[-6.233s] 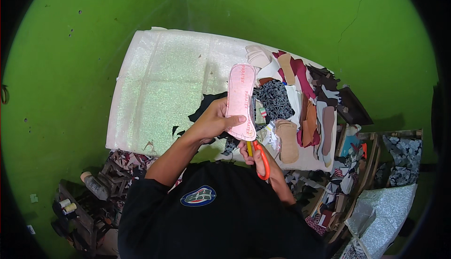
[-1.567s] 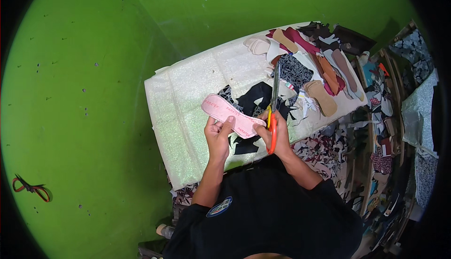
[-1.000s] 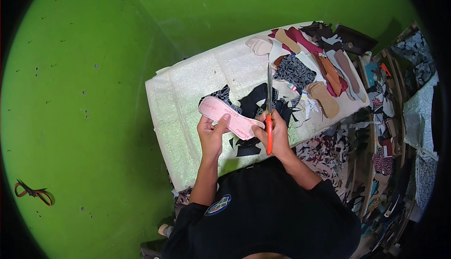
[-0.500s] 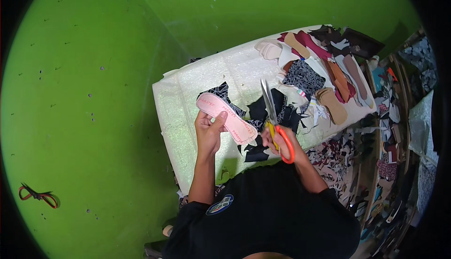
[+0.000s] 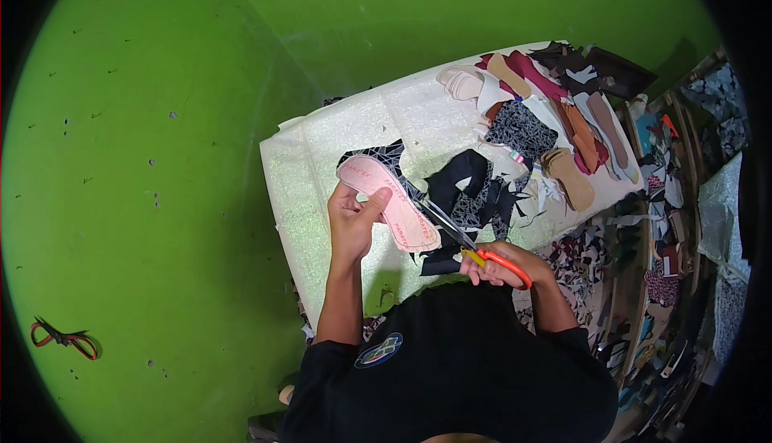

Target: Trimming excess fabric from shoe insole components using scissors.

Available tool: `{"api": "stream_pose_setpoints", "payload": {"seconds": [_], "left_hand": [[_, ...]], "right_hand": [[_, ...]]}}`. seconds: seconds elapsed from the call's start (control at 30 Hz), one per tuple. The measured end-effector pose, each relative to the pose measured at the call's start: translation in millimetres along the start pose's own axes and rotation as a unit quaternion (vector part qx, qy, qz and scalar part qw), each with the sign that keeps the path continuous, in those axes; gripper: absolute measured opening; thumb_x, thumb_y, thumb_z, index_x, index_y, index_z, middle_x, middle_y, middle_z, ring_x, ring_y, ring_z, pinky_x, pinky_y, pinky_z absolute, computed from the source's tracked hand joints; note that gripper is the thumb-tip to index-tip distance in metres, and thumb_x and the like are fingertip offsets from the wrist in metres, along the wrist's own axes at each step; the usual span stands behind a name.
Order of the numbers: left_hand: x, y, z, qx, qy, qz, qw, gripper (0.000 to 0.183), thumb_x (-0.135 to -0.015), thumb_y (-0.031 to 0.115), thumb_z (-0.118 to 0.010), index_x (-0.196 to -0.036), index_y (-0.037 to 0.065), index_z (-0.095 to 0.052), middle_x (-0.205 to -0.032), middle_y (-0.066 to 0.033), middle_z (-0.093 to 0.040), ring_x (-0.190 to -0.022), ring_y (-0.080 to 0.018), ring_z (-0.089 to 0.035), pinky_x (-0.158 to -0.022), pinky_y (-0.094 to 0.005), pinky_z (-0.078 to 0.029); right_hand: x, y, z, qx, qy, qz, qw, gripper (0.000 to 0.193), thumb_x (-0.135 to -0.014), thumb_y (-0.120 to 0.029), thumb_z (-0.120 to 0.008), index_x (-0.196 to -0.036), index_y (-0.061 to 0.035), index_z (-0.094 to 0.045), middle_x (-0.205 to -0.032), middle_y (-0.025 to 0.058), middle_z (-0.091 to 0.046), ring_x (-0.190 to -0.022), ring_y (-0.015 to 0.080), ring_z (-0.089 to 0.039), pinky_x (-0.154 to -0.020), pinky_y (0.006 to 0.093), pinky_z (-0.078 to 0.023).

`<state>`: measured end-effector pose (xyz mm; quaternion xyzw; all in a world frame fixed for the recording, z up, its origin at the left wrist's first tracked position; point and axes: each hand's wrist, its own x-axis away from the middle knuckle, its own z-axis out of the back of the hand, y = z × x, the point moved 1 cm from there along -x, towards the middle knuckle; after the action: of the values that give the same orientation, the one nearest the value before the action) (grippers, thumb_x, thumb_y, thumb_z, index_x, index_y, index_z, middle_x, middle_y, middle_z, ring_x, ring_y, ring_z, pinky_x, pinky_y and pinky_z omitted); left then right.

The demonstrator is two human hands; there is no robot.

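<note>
My left hand point(image 5: 354, 216) grips a pale pink shoe insole point(image 5: 384, 195), thumb pressed on its face. Black fabric with a white line pattern point(image 5: 394, 157) sticks out beyond the insole's far and right edges. In my right hand point(image 5: 507, 262) is a pair of scissors point(image 5: 474, 248) with red and yellow handles. Their blades point up and left, and the tips are at the insole's right edge, by the patterned fabric. Whether the blades are parted around the fabric I cannot tell. Black fabric scraps point(image 5: 462, 178) lie just right of the insole.
A pale, shiny-covered table point(image 5: 310, 153) carries the work. Tan insoles point(image 5: 569, 182), a patterned cloth piece point(image 5: 521, 131) and maroon pieces point(image 5: 537, 73) lie toward its far right. Shelves of scraps point(image 5: 663, 282) stand at the right. Cutters point(image 5: 64, 337) hang on the green wall at the left.
The scissors have swung from pointing upward, apart from the insole, to pointing left with their tips at its right edge. My right hand moved right and down. The left hand stays nearly still.
</note>
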<state>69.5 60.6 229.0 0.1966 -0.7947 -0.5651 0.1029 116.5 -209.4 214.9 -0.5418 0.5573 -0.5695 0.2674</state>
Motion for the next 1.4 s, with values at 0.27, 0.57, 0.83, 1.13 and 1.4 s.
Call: {"api": "stream_pose_setpoints", "payload": {"seconds": [0.27,0.57,0.83,1.13,1.4], "left_hand": [[7,2,-6,-0.023,-0.023,0.007,0.999,0.031,-0.081,0.000,-0.064,-0.110,-0.003,-0.053,-0.096,-0.0103,-0.063,-0.071,-0.0156,-0.065,-0.054,-0.0265,-0.056],[19,-4,-16,-0.017,-0.038,0.027,0.999,0.032,-0.083,0.001,-0.064,-0.112,-0.002,-0.052,-0.097,-0.0103,-0.063,-0.074,-0.0162,-0.065,-0.057,-0.0274,-0.057],[31,-12,-27,-0.012,-0.037,0.056,0.998,0.034,-0.083,0.001,-0.063,-0.115,-0.002,-0.050,-0.097,-0.0098,-0.062,-0.076,-0.0162,-0.065,-0.059,-0.0283,-0.057],[41,-19,-26,-0.031,-0.019,0.061,0.997,0.033,-0.083,0.000,-0.063,-0.114,-0.002,-0.051,-0.098,-0.0093,-0.062,-0.077,-0.0149,-0.065,-0.060,-0.0259,-0.056],[51,-19,-27,-0.022,0.018,0.051,0.998,0.033,-0.083,-0.001,-0.062,-0.114,-0.002,-0.051,-0.100,-0.0088,-0.062,-0.080,-0.0133,-0.063,-0.062,-0.0251,-0.055]], "right_hand": [[3,-2,-7,0.057,0.006,0.004,0.998,0.072,-0.083,-0.066,-0.047,-0.103,0.0021,-0.056,-0.074,0.0039,-0.058,-0.051,0.0054,-0.045,-0.046,0.0198,-0.037],[-4,-1,-20,0.046,0.029,0.041,0.998,0.069,-0.084,-0.064,-0.047,-0.105,0.0017,-0.053,-0.078,0.0031,-0.057,-0.056,0.0058,-0.044,-0.049,0.0202,-0.037],[-13,18,-29,0.007,0.023,0.055,0.998,0.054,-0.090,-0.055,-0.043,-0.099,-0.0035,-0.052,-0.077,-0.0003,-0.053,-0.061,0.0072,-0.043,-0.051,0.0223,-0.038],[-19,35,-37,-0.016,0.013,0.099,0.995,0.061,-0.090,-0.062,-0.035,-0.104,-0.0032,-0.047,-0.080,0.0007,-0.048,-0.060,0.0088,-0.041,-0.052,0.0239,-0.037],[-18,32,-41,0.018,0.016,0.062,0.998,0.066,-0.089,-0.066,-0.030,-0.104,-0.0034,-0.044,-0.080,0.0020,-0.047,-0.062,0.0097,-0.041,-0.052,0.0254,-0.038]]}}
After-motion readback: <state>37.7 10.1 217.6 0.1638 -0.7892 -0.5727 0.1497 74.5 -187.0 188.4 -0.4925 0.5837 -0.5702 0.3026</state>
